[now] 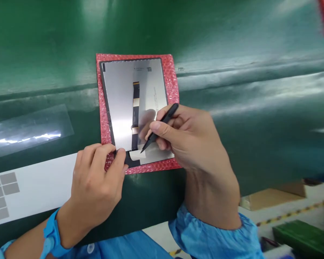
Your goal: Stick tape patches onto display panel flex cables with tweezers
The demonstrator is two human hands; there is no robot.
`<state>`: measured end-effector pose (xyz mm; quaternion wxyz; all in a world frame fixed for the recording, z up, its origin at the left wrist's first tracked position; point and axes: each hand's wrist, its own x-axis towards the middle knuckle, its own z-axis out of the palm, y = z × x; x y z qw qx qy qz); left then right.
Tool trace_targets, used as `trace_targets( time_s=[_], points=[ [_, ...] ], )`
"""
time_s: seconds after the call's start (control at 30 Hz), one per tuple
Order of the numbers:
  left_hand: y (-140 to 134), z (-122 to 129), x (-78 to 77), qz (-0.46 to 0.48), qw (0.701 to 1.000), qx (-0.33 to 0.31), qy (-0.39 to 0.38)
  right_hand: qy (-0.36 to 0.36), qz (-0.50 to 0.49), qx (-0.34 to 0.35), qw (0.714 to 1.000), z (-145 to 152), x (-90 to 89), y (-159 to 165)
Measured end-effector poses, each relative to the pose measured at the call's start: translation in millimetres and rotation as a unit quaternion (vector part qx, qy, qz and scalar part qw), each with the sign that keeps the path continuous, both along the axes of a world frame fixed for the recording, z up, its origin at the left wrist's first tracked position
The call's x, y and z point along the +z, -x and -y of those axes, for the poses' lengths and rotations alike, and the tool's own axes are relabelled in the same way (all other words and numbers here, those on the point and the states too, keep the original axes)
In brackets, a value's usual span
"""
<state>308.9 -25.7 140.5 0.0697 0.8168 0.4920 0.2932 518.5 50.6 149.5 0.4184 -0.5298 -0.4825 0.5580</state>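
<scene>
A tablet display panel [118, 100] lies with its silver back up on a red bubble-wrap pouch [173, 79]. A dark flex cable [135, 115] runs down its middle to a white sticker [137, 155] near the lower edge. My right hand [189, 133] is closed around a slim black spudger [162, 124], whose pointed tip is at the sticker; whether it touches cannot be made out. At the panel's lower left corner, my left hand [97, 180] grips the edge between curled fingers and thumb.
On the green work mat [245, 144] a clear plastic film [29, 126] lies at left. Below it is a white strip with grey squares [43, 180]. Past the table's edge at lower right are a cardboard box [275, 198] and a green box [305, 237] on the floor.
</scene>
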Motion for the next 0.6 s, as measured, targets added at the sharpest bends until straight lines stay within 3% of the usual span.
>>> trace_targets(
  time_s=[0.6],
  points=[
    [-1.1, 0.7, 3.2, -0.010, 1.000, -0.003, 0.018, 0.009, 0.033, -0.021, 0.999, 5.3, 1.3, 1.2]
  ],
)
